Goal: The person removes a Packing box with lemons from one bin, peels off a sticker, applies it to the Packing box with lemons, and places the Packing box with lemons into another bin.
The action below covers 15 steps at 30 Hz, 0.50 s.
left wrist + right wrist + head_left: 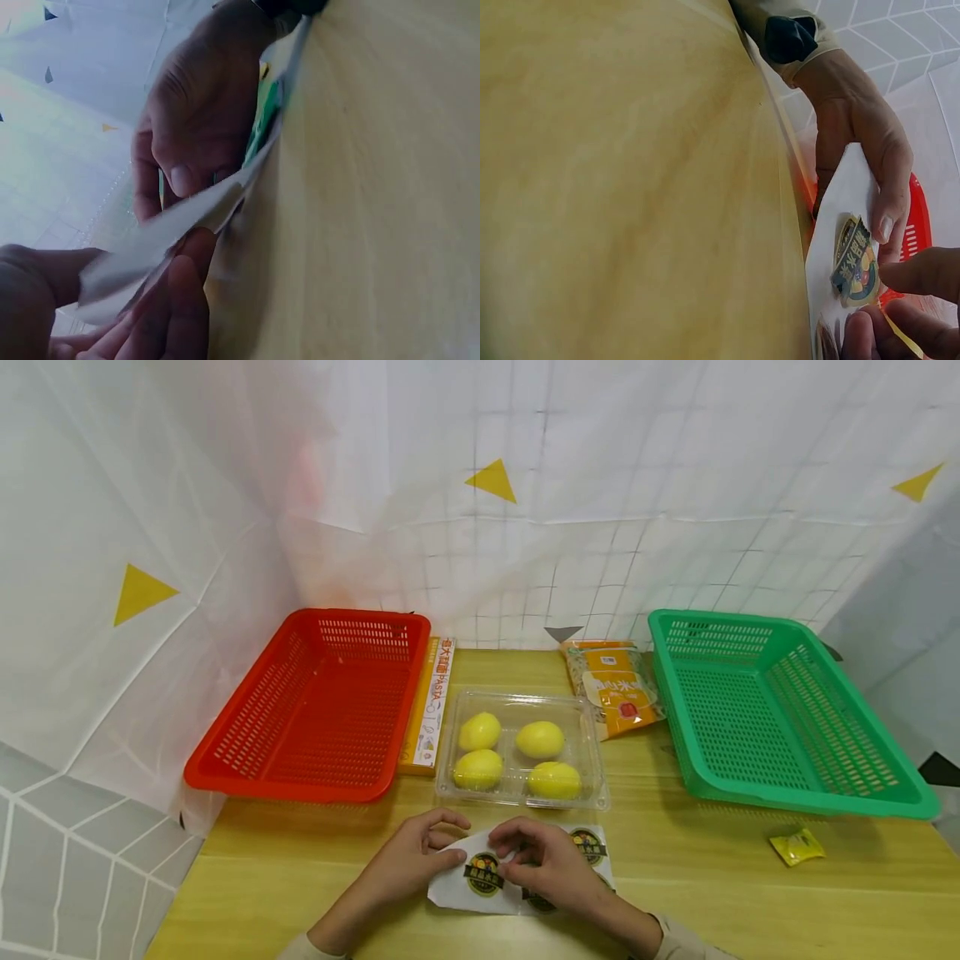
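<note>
A white sticker sheet [480, 881] lay at the near edge of the wooden table [712, 877], its round labels [483, 872] carrying print too small to read. The left hand [408, 860] pinched the sheet's left edge; the right hand [543, 858] curled its fingertips onto a label. Just beyond sat a clear clamshell [522, 747] of four lemons. A box marked "PASTA" [430, 706] lay beside a red basket [315, 702]; an orange packet [613, 687] lay by a green basket [780, 710]. White gridded cloth with yellow triangles hung behind.
</note>
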### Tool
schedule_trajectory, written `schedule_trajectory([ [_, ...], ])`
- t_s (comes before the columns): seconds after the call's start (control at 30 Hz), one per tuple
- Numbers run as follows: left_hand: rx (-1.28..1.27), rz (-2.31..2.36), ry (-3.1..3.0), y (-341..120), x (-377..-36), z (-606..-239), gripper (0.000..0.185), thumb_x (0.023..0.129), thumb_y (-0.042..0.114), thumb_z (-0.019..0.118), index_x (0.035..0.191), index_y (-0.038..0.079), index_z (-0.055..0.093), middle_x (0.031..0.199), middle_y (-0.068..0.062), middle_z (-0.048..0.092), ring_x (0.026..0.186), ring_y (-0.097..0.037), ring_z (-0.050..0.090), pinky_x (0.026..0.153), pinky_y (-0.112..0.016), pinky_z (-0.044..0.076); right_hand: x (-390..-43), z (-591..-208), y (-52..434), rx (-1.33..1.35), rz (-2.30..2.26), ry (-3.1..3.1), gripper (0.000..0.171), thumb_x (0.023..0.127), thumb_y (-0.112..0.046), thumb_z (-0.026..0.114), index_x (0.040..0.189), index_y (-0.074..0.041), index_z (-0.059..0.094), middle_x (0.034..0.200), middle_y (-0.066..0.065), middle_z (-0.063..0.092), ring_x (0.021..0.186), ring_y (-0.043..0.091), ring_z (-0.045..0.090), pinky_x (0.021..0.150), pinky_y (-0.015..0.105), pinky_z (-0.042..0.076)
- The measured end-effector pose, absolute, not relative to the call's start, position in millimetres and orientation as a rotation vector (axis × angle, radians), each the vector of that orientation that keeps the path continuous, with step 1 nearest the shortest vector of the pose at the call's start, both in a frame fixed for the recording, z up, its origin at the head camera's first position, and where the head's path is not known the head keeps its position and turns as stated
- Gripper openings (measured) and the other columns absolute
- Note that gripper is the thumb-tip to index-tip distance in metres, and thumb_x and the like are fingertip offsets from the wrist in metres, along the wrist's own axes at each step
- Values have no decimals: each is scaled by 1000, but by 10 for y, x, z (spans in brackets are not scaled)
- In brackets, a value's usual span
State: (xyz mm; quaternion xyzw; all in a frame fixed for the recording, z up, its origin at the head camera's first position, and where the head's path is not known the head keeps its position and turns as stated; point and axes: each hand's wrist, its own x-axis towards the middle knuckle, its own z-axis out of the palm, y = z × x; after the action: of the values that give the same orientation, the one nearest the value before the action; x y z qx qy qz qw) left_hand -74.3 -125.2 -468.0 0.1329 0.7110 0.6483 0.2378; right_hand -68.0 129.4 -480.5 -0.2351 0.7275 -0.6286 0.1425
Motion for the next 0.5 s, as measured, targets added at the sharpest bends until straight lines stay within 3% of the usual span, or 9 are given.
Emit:
schedule_trajectory([
  [0.5, 248, 1918, 1667, -1224, -709, -4704, 46, 93, -6, 66, 137, -7, 52, 110, -19, 72, 89, -23, 70, 69, -29, 57, -669, -4792, 1287, -674, -1789, 2114, 29, 93, -8, 78, 119, 0, 69, 112, 12, 69, 89, 17, 67, 74, 29, 59],
])
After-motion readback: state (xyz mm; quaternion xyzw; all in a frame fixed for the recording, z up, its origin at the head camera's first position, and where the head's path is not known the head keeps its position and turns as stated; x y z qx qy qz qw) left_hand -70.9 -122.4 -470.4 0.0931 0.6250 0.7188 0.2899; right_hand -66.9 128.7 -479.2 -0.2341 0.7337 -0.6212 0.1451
